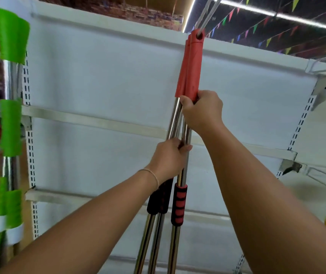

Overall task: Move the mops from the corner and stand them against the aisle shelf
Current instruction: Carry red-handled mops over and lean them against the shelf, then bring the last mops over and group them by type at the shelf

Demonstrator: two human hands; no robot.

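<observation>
We've got a bundle of 3 mop handles [175, 123] held in both hands, directly ahead of us. Right hand [202, 110] is curled round the shafts just under the red end caps [190, 68]. Left hand [168, 158] is wrapped round the chrome lower down, just above the foam grips [179, 204]. Hands are apart, stacked one over the other on the same bundle.

Long axis runs near vertical, tops tipped slightly right, bottoms splaying apart toward the lower frame edge. Mop heads are out of view, so we can't tell whether they're on the floor.

The white aisle shelf back panel [103, 76] is right behind the bundle. Contact between caps and panel can't be read from this angle.

Green-handled mops [11, 125] stand at the shelf's left edge, blurred.

Our call: we're at the placing step. Right hand is nearer the tops, so it steers the lean into the panel, while left hand keeps the 3 shafts together.
</observation>
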